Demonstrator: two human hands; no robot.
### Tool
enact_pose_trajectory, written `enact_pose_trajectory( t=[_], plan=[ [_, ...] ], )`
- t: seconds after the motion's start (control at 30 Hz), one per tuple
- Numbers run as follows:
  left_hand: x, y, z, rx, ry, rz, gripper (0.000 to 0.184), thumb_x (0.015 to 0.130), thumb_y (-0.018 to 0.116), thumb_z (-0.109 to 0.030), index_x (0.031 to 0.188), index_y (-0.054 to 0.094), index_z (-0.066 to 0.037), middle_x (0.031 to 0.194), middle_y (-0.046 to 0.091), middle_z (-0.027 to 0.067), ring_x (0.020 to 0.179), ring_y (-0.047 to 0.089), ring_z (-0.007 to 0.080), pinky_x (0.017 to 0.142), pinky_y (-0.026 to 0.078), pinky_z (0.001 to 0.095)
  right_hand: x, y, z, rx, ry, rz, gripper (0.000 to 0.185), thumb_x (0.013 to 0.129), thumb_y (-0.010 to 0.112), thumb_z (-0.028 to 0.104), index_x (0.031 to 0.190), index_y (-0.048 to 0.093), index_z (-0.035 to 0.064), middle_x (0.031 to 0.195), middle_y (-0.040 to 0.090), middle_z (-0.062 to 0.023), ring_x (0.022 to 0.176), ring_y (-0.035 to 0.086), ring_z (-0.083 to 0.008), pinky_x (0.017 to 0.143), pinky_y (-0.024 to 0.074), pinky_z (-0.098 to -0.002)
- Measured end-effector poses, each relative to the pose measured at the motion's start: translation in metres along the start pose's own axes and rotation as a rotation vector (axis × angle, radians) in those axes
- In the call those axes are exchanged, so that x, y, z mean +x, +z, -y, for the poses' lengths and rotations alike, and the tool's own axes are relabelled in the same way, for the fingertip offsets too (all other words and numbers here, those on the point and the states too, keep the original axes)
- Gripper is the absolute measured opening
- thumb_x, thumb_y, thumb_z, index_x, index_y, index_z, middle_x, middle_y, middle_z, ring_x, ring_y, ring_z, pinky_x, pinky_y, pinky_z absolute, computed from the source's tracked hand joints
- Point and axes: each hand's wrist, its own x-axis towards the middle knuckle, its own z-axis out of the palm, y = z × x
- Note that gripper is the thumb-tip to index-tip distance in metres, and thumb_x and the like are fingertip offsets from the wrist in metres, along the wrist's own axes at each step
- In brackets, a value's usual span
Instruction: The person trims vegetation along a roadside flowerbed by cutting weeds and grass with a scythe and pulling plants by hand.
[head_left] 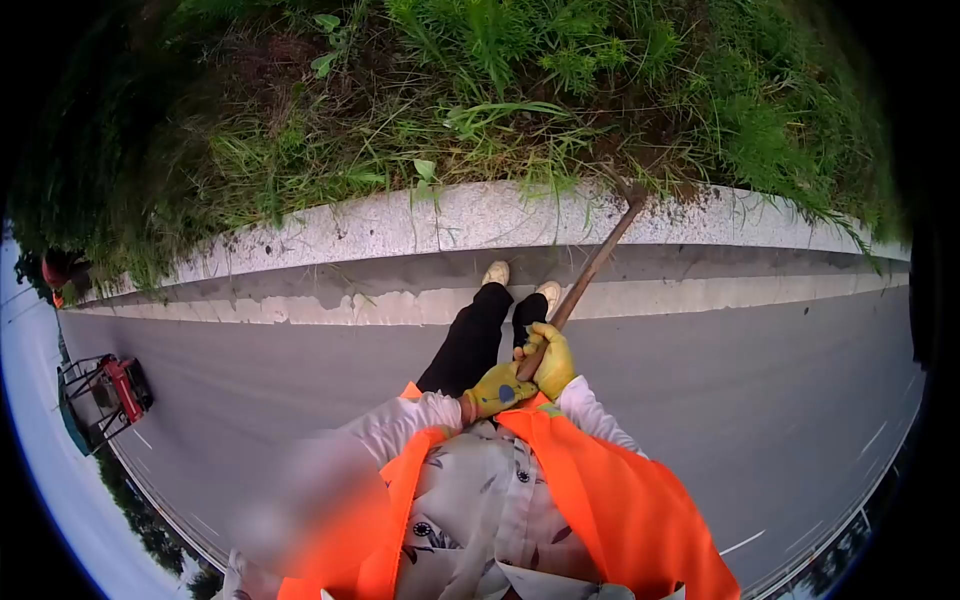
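A hoe with a long wooden handle slants from my waist up to the right, over the stone kerb. Its head rests at the kerb's grassy edge, partly hidden by soil and stems. Both hands wear yellow gloves. My left hand, its glove marked with a dark patch, is closed round the butt end of the handle. Just ahead of it, my right hand also wraps the handle. Grass and weeds grow beyond the kerb, with bare brown soil near the hoe head.
The pale stone kerb runs across the view in front of my shoes. Grey road lies behind and to both sides. A red three-wheeled or small cargo vehicle stands at left. Part of another person shows at far left.
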Motion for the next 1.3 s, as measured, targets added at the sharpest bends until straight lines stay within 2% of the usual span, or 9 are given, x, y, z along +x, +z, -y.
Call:
enact_pose_trajectory(
  t=[0.1,0.23,0.4,0.47,0.53,0.63,1.07,1.2,1.3],
  plan=[
    [0.024,0.023,0.055,0.322,0.394,0.102,0.035,0.084,0.066,-0.027,0.108,0.055,-0.004,0.100,0.061,0.0132,0.092,0.059,0.0303,0.075,0.048,0.0370,0.002,-0.005,0.005,0.063,-0.048,-0.116,0.020,0.084,0.060,0.030,0.076,0.050,0.0153,0.062,0.049,-0.0020,0.057,0.056,-0.0224,0.046,0.0456,-0.0394],
    [0.068,0.014,0.045,-0.303,0.116,0.047,0.027,0.079,0.063,-0.021,0.100,0.063,-0.005,0.098,0.063,0.0182,0.092,0.060,0.0363,0.075,0.048,0.0399,0.027,-0.016,0.014,0.268,-0.367,-0.192,0.021,0.081,0.065,0.026,0.074,0.051,0.0119,0.061,0.047,-0.0015,0.053,0.051,-0.0199,0.048,0.0450,-0.0328],
    [0.089,-0.100,0.086,0.334,-0.155,0.135,0.048,0.072,0.067,-0.030,0.111,0.061,-0.002,0.098,0.065,0.0232,0.094,0.061,0.0384,0.079,0.049,0.0409,0.110,0.060,-0.011,0.528,-0.448,-0.260,0.024,0.081,0.063,0.031,0.079,0.050,0.0104,0.060,0.043,-0.0020,0.056,0.050,-0.0203,0.051,0.0441,-0.0358],
    [0.007,-0.192,0.140,-0.036,-0.321,0.121,0.039,0.075,0.071,-0.023,0.106,0.061,-0.002,0.085,0.066,0.0150,0.075,0.065,0.0216,0.063,0.050,0.0321,0.151,0.154,-0.090,0.241,-0.488,-0.319,0.028,0.079,0.065,0.029,0.078,0.051,0.0042,0.061,0.049,-0.0053,0.048,0.050,-0.0204,0.046,0.0432,-0.0355],
    [-0.128,-0.224,0.170,-0.441,-0.610,-0.388,0.032,0.081,0.070,-0.020,0.107,0.060,-0.004,0.071,0.062,0.0058,0.046,0.053,0.0095,0.040,0.038,0.0242,0.175,0.252,-0.190,-0.238,-0.335,-0.090,0.020,0.075,0.067,0.018,0.069,0.059,0.0014,0.056,0.054,-0.0080,0.046,0.053,-0.0198,0.045,0.0432,-0.0339],
    [-0.228,-0.237,0.185,-0.521,-0.670,-0.761,0.034,0.082,0.067,-0.021,0.109,0.060,-0.002,0.079,0.065,0.0065,0.068,0.064,0.0189,0.056,0.049,0.0324,0.160,0.331,-0.287,-0.409,0.029,0.320,0.017,0.068,0.068,0.012,0.071,0.062,-0.0034,0.059,0.056,-0.0110,0.047,0.055,-0.0224,0.043,0.0461,-0.0352],
    [-0.010,-0.232,0.149,0.314,-0.086,0.235,0.047,0.079,0.069,-0.026,0.116,0.056,0.000,0.093,0.065,0.0222,0.082,0.063,0.0350,0.072,0.049,0.0372,0.124,0.209,-0.103,0.401,-0.563,-0.393,0.022,0.081,0.062,0.020,0.068,0.048,0.0099,0.055,0.044,-0.0024,0.045,0.044,-0.0175,0.043,0.0402,-0.0335],
    [-0.022,-0.313,0.165,-0.270,-0.302,-0.062,0.026,0.080,0.067,-0.020,0.097,0.059,-0.002,0.064,0.059,0.0053,0.039,0.050,0.0123,0.036,0.037,0.0265,0.236,0.274,-0.111,0.009,-0.404,-0.207,0.024,0.078,0.063,0.022,0.078,0.057,-0.0007,0.066,0.057,-0.0104,0.058,0.058,-0.0240,0.050,0.0445,-0.0395],
    [-0.124,-0.288,0.200,-0.136,-0.643,-0.632,0.033,0.079,0.068,-0.017,0.104,0.058,0.002,0.076,0.065,0.0062,0.066,0.061,0.0116,0.055,0.047,0.0256,0.252,0.330,-0.207,-0.491,-0.370,0.094,0.021,0.074,0.064,0.016,0.074,0.064,-0.0046,0.060,0.060,-0.0132,0.054,0.061,-0.0238,0.050,0.0473,-0.0369]
  ],
)
